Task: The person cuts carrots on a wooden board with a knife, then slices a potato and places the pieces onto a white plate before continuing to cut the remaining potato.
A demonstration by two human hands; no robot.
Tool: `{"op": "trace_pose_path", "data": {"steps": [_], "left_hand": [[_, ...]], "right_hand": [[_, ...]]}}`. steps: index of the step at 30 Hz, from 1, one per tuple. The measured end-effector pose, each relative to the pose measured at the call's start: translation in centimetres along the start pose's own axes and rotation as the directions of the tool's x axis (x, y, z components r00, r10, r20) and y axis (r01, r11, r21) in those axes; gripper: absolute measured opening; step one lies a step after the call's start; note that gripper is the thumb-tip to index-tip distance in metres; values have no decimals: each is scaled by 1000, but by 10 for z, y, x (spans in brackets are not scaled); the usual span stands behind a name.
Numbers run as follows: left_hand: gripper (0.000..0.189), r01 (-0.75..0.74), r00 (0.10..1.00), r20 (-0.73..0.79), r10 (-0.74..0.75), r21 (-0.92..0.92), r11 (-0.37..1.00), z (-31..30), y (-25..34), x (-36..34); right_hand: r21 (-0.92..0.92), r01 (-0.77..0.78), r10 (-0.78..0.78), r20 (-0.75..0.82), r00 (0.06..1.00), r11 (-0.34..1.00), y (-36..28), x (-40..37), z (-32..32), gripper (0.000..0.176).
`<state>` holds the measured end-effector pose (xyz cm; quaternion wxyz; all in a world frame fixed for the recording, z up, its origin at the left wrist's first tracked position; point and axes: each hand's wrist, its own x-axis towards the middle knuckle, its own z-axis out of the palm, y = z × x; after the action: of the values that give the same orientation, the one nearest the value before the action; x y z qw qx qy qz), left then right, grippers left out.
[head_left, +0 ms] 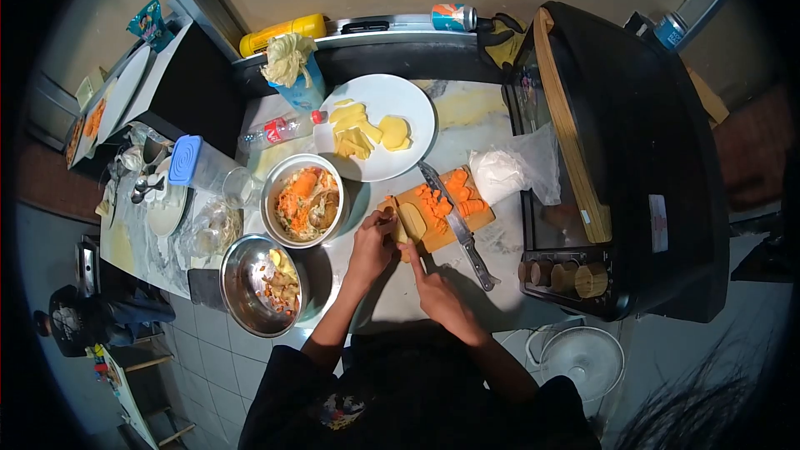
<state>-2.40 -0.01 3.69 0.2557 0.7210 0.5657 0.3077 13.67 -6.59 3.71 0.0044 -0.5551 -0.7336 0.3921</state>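
Note:
My left hand [372, 243] is closed around the left end of some peeled potato slices [412, 220] at the near left of the wooden cutting board [437, 238]. My right hand [442, 293] meets the near edge of the same slices, index finger stretched forward and the other fingers curled under, partly hidden. Cut orange carrot pieces [433, 200] lie on the board's far side, with carrot slices [472, 207] to the right. Between these and the potato, a large knife [457, 223] rests diagonally across the board, its black handle on the table; neither hand touches it.
A white plate [421, 146] of potato slices stands behind. Leftward are a white pot [268, 215] of shredded vegetables and a steel bowl [237, 308] of peelings. A bag of white powder [497, 175] sits beside a black oven [633, 158]. One person [83, 317] is far left.

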Motion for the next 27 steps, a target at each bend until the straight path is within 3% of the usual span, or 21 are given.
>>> {"op": "trace_pose_path", "data": {"steps": [2,4,8,11,13,14,16,20,22,23,26,27], "left_hand": [[46,7,1000,5,-7,-12,1000,3,-3,-1],[46,13,1000,6,-12,-20,1000,2,-3,-1],[48,36,999,19,-35,-47,998,2,-3,0],[49,45,999,9,-44,-72,996,4,-8,-3],[50,61,998,6,-60,-97,993,5,-11,-2],[52,41,999,-2,-41,-102,994,6,-11,-2],[53,29,999,-11,-30,-110,993,7,-11,-4],[55,42,999,-4,-42,-110,993,4,-7,-4],[55,14,1000,-16,-15,-66,998,4,-7,-4],[57,10,1000,-15,-11,-74,997,5,-9,-4],[62,8,1000,-4,-9,-106,994,1,-7,-3],[65,11,1000,8,-10,-131,991,0,-5,-3]], "right_hand": [[0,8,-8,-31,999,1000,-2,8,-2,100],[-3,120,-119,-174,978,993,0,21,5,99],[74,160,-139,-240,961,984,9,34,13,96],[130,157,-126,-221,967,979,6,24,4,99],[83,-49,43,71,997,995,-2,6,-12,97],[78,-45,39,74,997,996,3,-1,-9,97],[228,-24,30,-23,999,973,10,-19,-4,91],[194,-21,56,-177,983,981,16,-33,-10,84],[350,74,36,-296,954,934,17,-33,-16,79],[283,21,70,-308,949,959,17,-38,-22,72],[377,-11,108,-237,965,926,23,-41,-31,64],[326,15,84,-288,954,945,22,-45,-32,60]]}}
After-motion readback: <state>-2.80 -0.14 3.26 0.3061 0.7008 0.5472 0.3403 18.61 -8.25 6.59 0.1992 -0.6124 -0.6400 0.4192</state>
